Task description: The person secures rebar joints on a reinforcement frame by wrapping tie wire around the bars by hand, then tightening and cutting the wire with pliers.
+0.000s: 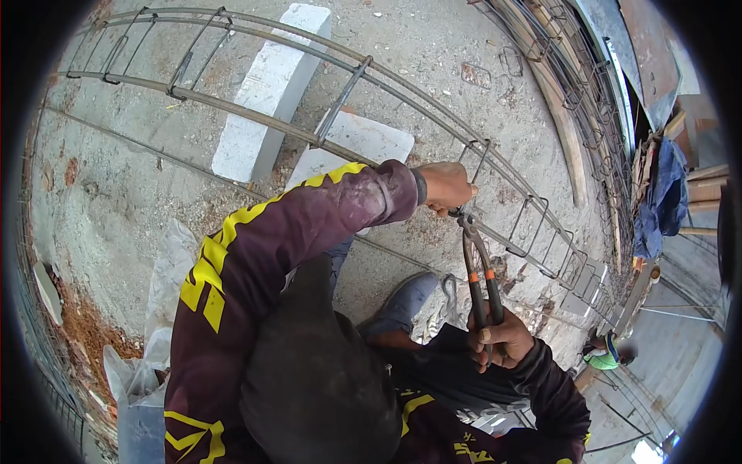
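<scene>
My left hand (448, 187) is closed on the long rebar cage (348, 152), at one of its stirrups. Beside its fingers, the jaws of the pincers (475, 267) meet the lower bar of the cage. The pincers have dark handles with orange bands, and my right hand (504, 340) is wrapped round the handles. What the jaws bite on is too small to make out. White blocks (272, 93) lie under the cage, left of my left hand. Both of my sleeves are dark maroon, with yellow marks.
More rebar cages and a wooden plank (568, 131) lie at the upper right. A blue cloth (663, 193) hangs at the right edge. A person in a green top (601, 359) is at the lower right. Plastic sheeting (158, 348) lies at the lower left, near reddish soil (89, 321).
</scene>
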The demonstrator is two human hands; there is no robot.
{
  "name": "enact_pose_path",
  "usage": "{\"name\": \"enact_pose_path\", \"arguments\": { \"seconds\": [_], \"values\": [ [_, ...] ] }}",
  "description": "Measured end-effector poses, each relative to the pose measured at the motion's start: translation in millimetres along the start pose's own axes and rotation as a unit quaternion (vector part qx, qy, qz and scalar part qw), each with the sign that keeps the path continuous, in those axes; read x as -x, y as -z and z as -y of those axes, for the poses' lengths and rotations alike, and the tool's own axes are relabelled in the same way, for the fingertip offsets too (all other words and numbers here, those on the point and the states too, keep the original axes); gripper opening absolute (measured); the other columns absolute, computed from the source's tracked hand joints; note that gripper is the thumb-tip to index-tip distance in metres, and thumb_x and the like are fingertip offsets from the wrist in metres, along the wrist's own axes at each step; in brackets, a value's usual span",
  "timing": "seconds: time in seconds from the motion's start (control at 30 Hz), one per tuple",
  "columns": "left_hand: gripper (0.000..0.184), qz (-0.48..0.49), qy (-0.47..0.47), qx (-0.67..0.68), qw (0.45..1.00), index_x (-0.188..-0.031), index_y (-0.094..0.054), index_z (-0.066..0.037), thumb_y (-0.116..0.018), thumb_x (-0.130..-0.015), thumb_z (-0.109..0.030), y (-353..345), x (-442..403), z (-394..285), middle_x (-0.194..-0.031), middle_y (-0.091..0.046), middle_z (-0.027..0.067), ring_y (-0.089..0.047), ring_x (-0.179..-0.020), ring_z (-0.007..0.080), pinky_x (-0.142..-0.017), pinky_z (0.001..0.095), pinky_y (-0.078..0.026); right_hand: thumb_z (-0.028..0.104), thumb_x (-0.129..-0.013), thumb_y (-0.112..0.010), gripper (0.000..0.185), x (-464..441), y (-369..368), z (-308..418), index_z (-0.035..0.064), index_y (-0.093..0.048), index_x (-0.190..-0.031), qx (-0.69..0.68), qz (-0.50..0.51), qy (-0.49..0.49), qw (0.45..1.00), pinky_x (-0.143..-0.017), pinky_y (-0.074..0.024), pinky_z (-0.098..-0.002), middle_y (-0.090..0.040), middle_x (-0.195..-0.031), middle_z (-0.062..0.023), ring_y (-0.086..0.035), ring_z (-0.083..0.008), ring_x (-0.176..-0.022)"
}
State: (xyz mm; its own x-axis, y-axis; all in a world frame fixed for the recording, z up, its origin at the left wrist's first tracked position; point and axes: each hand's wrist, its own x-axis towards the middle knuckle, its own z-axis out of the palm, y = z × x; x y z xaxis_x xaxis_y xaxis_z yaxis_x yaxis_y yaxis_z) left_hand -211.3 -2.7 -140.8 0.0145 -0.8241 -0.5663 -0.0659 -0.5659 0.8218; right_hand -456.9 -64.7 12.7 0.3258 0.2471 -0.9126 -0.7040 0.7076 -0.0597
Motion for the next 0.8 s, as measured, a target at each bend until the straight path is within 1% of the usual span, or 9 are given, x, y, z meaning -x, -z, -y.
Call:
{"name": "enact_pose_path", "arguments": {
  "seconds": [0.13, 0.17, 0.23, 0.3, 0.33, 0.43, 0.53, 0.6, 0.8],
  "values": [
    [0.060, -0.031, -0.040, -0.051, 0.997, -0.075, -0.067, 0.007, -0.043, -0.100, -0.043, -3, 1, 2, -0.063, -0.066, 0.0153, -0.067, -0.064, 0.0284, -0.071, 0.0433, -0.052, -0.001, -0.071, -0.078, 0.053, 10, -3, 18, 0.0030, -0.043, -0.110, 0.365, -0.231, 0.119, 0.894, -0.049, -0.0541, -0.0389, -0.060, -0.076, -0.0115, -0.065, -0.0207, -0.060],
    [0.060, -0.031, -0.050, -0.061, 0.996, -0.075, -0.067, 0.007, -0.043, -0.100, -0.042, -5, -2, 3, -0.063, -0.066, 0.0151, -0.067, -0.064, 0.0284, -0.072, 0.0432, -0.052, 0.003, -0.066, -0.078, 0.057, 14, -6, 18, 0.0021, -0.045, -0.113, 0.591, -0.288, 0.206, 0.725, -0.056, -0.0534, -0.0417, -0.060, -0.087, -0.0153, -0.066, -0.0266, -0.067],
    [0.060, -0.036, -0.068, -0.080, 0.994, -0.075, -0.067, 0.006, -0.043, -0.100, -0.042, -7, -6, 6, -0.062, -0.066, 0.0145, -0.068, -0.065, 0.0284, -0.073, 0.0429, -0.052, 0.008, -0.063, -0.070, 0.058, 20, -16, 15, 0.0004, -0.048, -0.117, 0.739, -0.350, 0.289, 0.498, -0.061, -0.0498, -0.0479, -0.057, -0.099, -0.0185, -0.064, -0.0338, -0.075],
    [0.060, -0.044, -0.068, -0.083, 0.993, -0.073, -0.067, 0.006, -0.042, -0.100, -0.041, -7, -6, 8, -0.061, -0.066, 0.0136, -0.068, -0.065, 0.0282, -0.075, 0.0426, -0.052, 0.010, -0.064, -0.064, 0.058, 25, -25, 19, -0.0016, -0.050, -0.119, 0.817, -0.396, 0.298, 0.295, -0.063, -0.0454, -0.0530, -0.053, -0.105, -0.0205, -0.060, -0.0395, -0.079],
    [0.060, -0.047, -0.069, -0.084, 0.993, -0.072, -0.067, 0.006, -0.042, -0.100, -0.041, -8, -4, 7, -0.060, -0.066, 0.0132, -0.068, -0.065, 0.0282, -0.076, 0.0425, -0.052, 0.009, -0.070, -0.063, 0.050, 22, -21, 21, -0.0040, -0.052, -0.117, 0.812, -0.391, 0.329, 0.282, -0.058, -0.0427, -0.0502, -0.057, -0.096, -0.0204, -0.059, -0.0397, -0.070],
    [0.061, -0.030, -0.011, -0.042, 0.999, -0.071, -0.067, 0.006, -0.041, -0.100, -0.042, -7, -1, 0, -0.059, -0.065, 0.0129, -0.068, -0.066, 0.0288, -0.078, 0.0429, -0.052, 0.013, -0.080, -0.065, 0.042, 22, -10, 19, -0.0055, -0.055, -0.117, 0.670, -0.232, 0.153, 0.688, -0.057, -0.0426, -0.0478, -0.058, -0.083, -0.0191, -0.060, -0.0358, -0.063],
    [0.061, -0.039, -0.045, -0.067, 0.996, -0.072, -0.067, 0.006, -0.041, -0.100, -0.042, -6, -1, 4, -0.060, -0.065, 0.0147, -0.068, -0.068, 0.0301, -0.077, 0.0444, -0.052, 0.019, -0.090, -0.064, 0.029, 19, -12, 20, -0.0041, -0.055, -0.106, 0.460, -0.214, 0.087, 0.858, -0.059, -0.0506, -0.0376, -0.059, -0.079, -0.0118, -0.060, -0.0217, -0.063],
    [0.061, -0.037, -0.055, -0.092, 0.994, -0.074, -0.067, 0.006, -0.041, -0.100, -0.042, -5, 0, 5, -0.061, -0.065, 0.0154, -0.068, -0.069, 0.0311, -0.077, 0.0454, -0.052, 0.019, -0.095, -0.061, 0.022, 11, -13, 13, -0.0022, -0.054, -0.098, 0.364, -0.203, 0.071, 0.906, -0.059, -0.0551, -0.0286, -0.059, -0.078, -0.0063, -0.060, -0.0143, -0.062],
    [0.061, -0.074, -0.042, -0.118, 0.989, -0.079, -0.066, 0.008, -0.040, -0.101, -0.042, -13, -5, 6, -0.070, -0.065, 0.0234, -0.068, -0.076, 0.0384, -0.079, 0.0488, -0.050, 0.018, -0.096, -0.060, 0.020, -21, -36, -22, 0.0003, -0.054, -0.103, 0.187, -0.176, 0.101, 0.961, -0.049, -0.0519, -0.0328, -0.056, -0.076, -0.0065, -0.060, -0.0161, -0.060]
  ]
}}
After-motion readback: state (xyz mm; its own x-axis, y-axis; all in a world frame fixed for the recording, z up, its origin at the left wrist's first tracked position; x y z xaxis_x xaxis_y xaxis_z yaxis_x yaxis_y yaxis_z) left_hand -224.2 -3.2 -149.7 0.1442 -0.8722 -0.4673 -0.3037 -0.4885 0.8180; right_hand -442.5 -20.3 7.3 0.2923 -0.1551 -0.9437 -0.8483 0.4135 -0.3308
